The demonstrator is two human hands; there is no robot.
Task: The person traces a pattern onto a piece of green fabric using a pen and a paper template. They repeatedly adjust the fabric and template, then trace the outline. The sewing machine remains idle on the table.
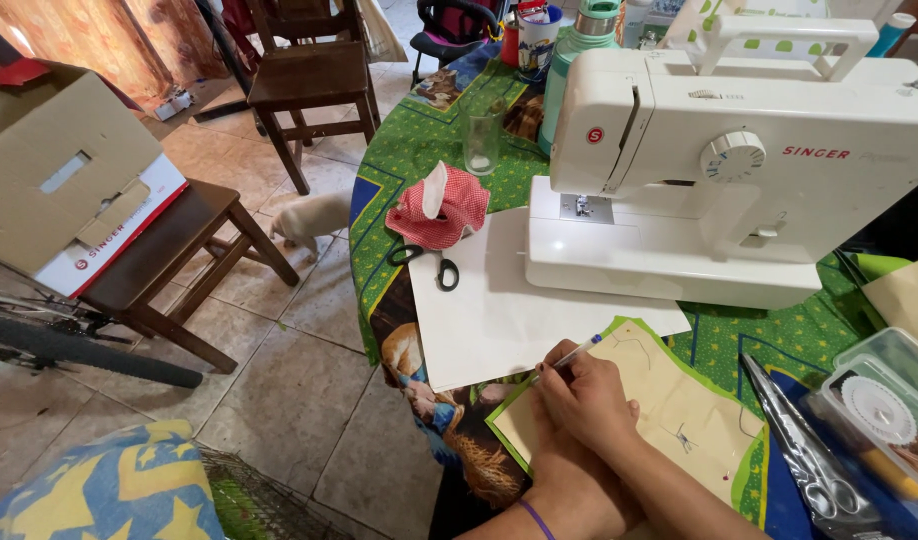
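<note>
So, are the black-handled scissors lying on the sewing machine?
No, the black-handled scissors lie on the white sheet beside the sewing machine, not on it.

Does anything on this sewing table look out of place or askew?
Nothing is spilled or broken. The black-handled scissors lie half tucked under the crumpled red checked cloth, and the white paper sheet overhangs the table edge slightly. The right hand holds a pen over the beige pattern piece.

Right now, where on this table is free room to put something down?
The white sheet is mostly bare between the scissors, the sewing machine and the right hand holding a pen. It is crowded at the right edge, around the plastic box and the big shears.
</note>
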